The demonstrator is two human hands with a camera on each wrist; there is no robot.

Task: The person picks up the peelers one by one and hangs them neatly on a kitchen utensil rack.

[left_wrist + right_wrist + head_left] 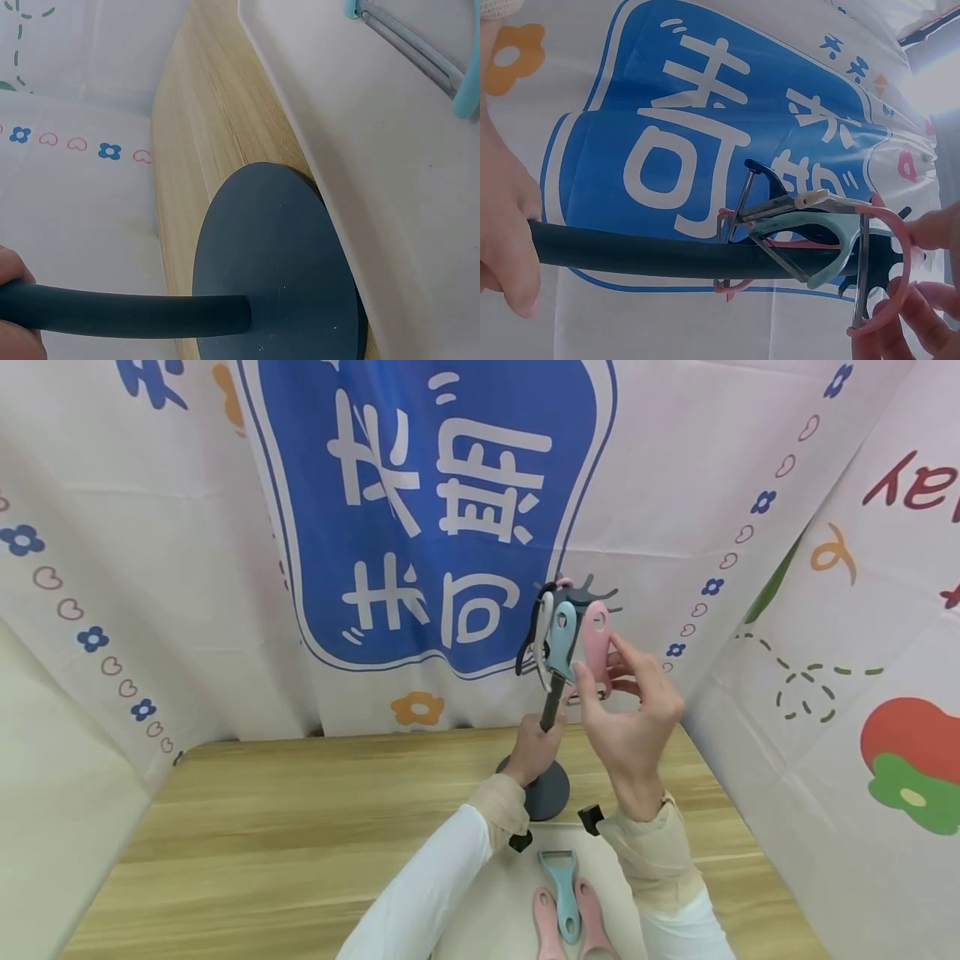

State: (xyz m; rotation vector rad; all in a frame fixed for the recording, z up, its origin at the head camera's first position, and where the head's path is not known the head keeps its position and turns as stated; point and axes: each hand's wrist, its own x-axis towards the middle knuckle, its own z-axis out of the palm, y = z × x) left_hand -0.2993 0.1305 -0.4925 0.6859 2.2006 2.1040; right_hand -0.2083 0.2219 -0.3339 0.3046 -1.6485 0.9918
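My left hand [534, 750] grips the dark pole [552, 703] of a hook stand, low down above its round base [549, 795]. With thumb and fingers, my right hand [636, 706] holds a pink peeler [597, 642] by its sides, the handle's holed end up against the stand's hooks [600, 593]. In the right wrist view, fingers curl around the pink peeler [909, 259], its metal blade facing the pole. A light blue peeler [562, 631] hangs just left of it. Farther left hang a white peeler [543, 618] and a black one [527, 639].
A white tray [480, 914] lies in front of the base, partly under my forearms. On it are a light blue peeler [564, 893] and two pink peelers [546, 920]. The wooden table [262, 835] is bordered by printed cloth [225, 568] behind and at the right.
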